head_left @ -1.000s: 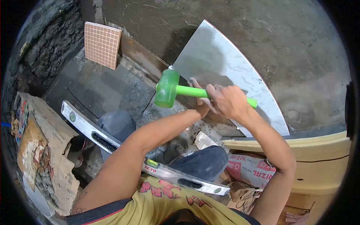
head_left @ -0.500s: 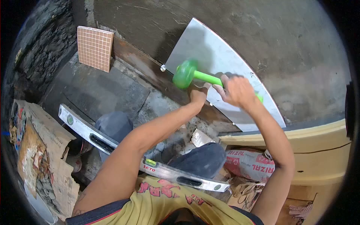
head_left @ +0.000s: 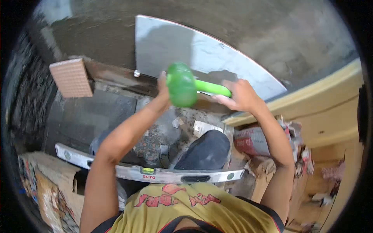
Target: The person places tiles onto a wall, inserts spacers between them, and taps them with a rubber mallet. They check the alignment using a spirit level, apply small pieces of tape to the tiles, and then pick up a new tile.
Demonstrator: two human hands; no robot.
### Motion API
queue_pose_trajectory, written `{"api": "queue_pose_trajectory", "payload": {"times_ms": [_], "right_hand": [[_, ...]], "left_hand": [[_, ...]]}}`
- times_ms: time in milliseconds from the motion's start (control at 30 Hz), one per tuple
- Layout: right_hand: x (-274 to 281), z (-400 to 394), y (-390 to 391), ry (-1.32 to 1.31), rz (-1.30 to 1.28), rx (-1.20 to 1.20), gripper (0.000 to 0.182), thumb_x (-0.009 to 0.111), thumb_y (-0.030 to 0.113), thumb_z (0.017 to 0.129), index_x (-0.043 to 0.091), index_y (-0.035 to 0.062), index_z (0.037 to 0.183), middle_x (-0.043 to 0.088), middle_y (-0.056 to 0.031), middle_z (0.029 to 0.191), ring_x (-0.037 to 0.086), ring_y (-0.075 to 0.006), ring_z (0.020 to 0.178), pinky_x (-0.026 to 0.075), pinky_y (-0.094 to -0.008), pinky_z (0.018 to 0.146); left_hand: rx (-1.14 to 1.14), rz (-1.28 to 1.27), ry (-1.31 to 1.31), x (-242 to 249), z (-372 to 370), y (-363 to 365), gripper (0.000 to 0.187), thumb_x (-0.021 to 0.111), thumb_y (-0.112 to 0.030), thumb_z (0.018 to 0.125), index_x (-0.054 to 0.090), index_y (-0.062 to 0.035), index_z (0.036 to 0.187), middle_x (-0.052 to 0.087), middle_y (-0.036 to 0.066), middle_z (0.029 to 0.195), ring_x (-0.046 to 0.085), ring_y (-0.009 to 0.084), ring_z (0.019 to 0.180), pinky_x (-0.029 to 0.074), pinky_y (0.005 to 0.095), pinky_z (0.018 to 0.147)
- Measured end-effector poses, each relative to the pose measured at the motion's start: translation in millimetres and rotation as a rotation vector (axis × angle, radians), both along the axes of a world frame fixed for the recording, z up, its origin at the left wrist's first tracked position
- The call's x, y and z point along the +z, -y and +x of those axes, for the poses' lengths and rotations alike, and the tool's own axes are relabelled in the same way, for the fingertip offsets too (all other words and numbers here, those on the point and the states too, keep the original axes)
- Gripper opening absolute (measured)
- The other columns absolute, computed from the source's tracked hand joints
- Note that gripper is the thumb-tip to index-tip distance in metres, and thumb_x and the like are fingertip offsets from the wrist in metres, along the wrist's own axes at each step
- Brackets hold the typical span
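My right hand (head_left: 243, 96) is closed round the handle of a green mallet (head_left: 182, 84). The mallet's head is blurred and held off the white tile (head_left: 163, 48), casting a shadow on it. That tile stands against the grey wall, its lower edge over a brown strip and its outer edge cut at a slant. My left hand (head_left: 162, 87) is at the tile's lower edge, its fingers mostly hidden behind the mallet head. Near it, a small white clip (head_left: 136, 73) sits at the tile's lower left corner. A spirit level (head_left: 163, 174) lies across my lap.
A pinkish tile (head_left: 72, 79) with its gridded back showing leans at the wall's foot on the left. Torn cardboard (head_left: 58, 167) lies at lower left. A red-and-white sack (head_left: 252, 140) stands on the right, below a cream-coloured ledge (head_left: 311, 103).
The view has turned, so the tile looks flatter. My left hand has moved left along the tile's lower edge. The mallet's head has come away from the tile, nearer to me.
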State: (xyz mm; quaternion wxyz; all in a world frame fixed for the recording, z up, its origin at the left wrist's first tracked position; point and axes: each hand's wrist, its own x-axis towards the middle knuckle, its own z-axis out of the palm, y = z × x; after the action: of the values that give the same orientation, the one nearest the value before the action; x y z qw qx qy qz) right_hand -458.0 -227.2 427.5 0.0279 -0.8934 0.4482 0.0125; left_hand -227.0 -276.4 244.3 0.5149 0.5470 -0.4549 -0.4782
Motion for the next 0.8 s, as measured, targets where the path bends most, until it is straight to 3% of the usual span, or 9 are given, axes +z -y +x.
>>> {"api": "queue_pose_trajectory", "payload": {"times_ms": [33, 67, 133, 267, 333, 467, 567, 667, 800], "right_hand": [[0.8, -28.8, -13.7, 0.085, 0.088, -0.056, 0.050, 0.066, 0.054, 0.087, 0.066, 0.0038, 0.088, 0.063, -0.0199, 0.064, 0.062, -0.0428, 0.064, 0.050, -0.0495, 0.062], [-0.6, -53.9, -27.5, 0.177, 0.174, -0.105, 0.050, 0.069, 0.053, 0.086, 0.067, 0.0039, 0.088, 0.062, -0.0198, 0.064, 0.062, -0.0428, 0.063, 0.049, -0.0488, 0.062], [-14.7, -99.2, -49.7, 0.190, 0.123, -0.238, 0.047, 0.071, 0.050, 0.085, 0.067, 0.0036, 0.087, 0.061, -0.0196, 0.063, 0.061, -0.0427, 0.062, 0.049, -0.0476, 0.061], [-61.0, -134.7, -78.1, 0.316, 0.012, -0.268, 0.044, 0.072, 0.046, 0.086, 0.064, 0.0030, 0.084, 0.059, -0.0206, 0.063, 0.060, -0.0430, 0.060, 0.048, -0.0474, 0.058], [-72.6, -140.7, -81.5, 0.161, -0.042, -0.210, 0.044, 0.070, 0.045, 0.088, 0.061, 0.0024, 0.084, 0.060, -0.0207, 0.064, 0.061, -0.0432, 0.061, 0.048, -0.0491, 0.058], [-89.1, -118.8, -67.8, 0.064, -0.023, -0.192, 0.045, 0.067, 0.046, 0.090, 0.060, 0.0024, 0.089, 0.061, -0.0206, 0.065, 0.062, -0.0426, 0.064, 0.049, -0.0502, 0.060], [-115.4, -99.8, -47.1, 0.111, 0.023, -0.168, 0.043, 0.067, 0.045, 0.090, 0.059, 0.0034, 0.090, 0.061, -0.0203, 0.066, 0.063, -0.0417, 0.066, 0.048, -0.0491, 0.060], [-131.7, -81.7, -36.8, 0.130, -0.014, -0.031, 0.042, 0.067, 0.045, 0.090, 0.059, 0.0034, 0.089, 0.064, -0.0198, 0.072, 0.064, -0.0406, 0.067, 0.048, -0.0479, 0.059], [-126.0, -57.0, -23.2, 0.169, 0.003, 0.030, 0.041, 0.066, 0.044, 0.091, 0.056, 0.0045, 0.087, 0.064, -0.0183, 0.072, 0.062, -0.0398, 0.065, 0.049, -0.0468, 0.058]], "left_hand": [[0.133, -0.009, -0.121, -36.0, -9.6, 17.3, 0.035, 0.071, -0.026, 0.094, 0.066, -0.0006, 0.118, 0.070, 0.010, 0.111, 0.064, 0.0169, 0.099, 0.051, 0.0300, 0.085], [0.081, -0.100, -0.089, 11.5, -2.5, -6.7, 0.030, 0.073, -0.023, 0.091, 0.068, -0.0005, 0.111, 0.073, 0.009, 0.099, 0.066, 0.0121, 0.089, 0.052, 0.0274, 0.078], [0.042, -0.445, 0.087, 34.6, -6.0, -2.7, 0.021, 0.076, -0.014, 0.089, 0.068, -0.0007, 0.103, 0.068, 0.002, 0.072, 0.061, 0.0074, 0.066, 0.049, 0.0241, 0.059], [0.090, -0.832, 0.442, 91.3, -36.4, 27.2, 0.023, 0.082, -0.026, 0.082, 0.069, -0.0082, 0.090, 0.064, 0.002, 0.061, 0.059, 0.0100, 0.053, 0.046, 0.0271, 0.050], [0.162, -1.054, 0.699, 107.1, -47.7, 42.5, 0.027, 0.084, -0.033, 0.080, 0.069, -0.0111, 0.082, 0.061, 0.002, 0.057, 0.056, 0.0129, 0.046, 0.043, 0.0290, 0.046], [0.217, -0.968, 0.820, 125.4, -58.0, 47.0, 0.039, 0.084, -0.045, 0.077, 0.066, -0.0107, 0.072, 0.060, 0.003, 0.055, 0.056, 0.0168, 0.045, 0.043, 0.0315, 0.044], [0.208, -0.798, 0.815, 109.3, -49.5, 41.1, 0.047, 0.081, -0.048, 0.080, 0.065, -0.0068, 0.065, 0.057, 0.004, 0.051, 0.053, 0.0138, 0.045, 0.040, 0.0307, 0.045], [0.210, -0.640, 0.773, 81.9, -4.2, 40.8, 0.056, 0.077, -0.056, 0.080, 0.065, -0.0063, 0.059, 0.058, 0.007, 0.050, 0.054, 0.0204, 0.044, 0.041, 0.0366, 0.047], [0.252, -0.417, 0.495, 59.2, 38.2, 47.1, 0.054, 0.082, -0.048, 0.080, 0.064, -0.0037, 0.055, 0.051, -0.002, 0.048, 0.040, 0.0085, 0.048, 0.036, 0.0302, 0.048]]}}
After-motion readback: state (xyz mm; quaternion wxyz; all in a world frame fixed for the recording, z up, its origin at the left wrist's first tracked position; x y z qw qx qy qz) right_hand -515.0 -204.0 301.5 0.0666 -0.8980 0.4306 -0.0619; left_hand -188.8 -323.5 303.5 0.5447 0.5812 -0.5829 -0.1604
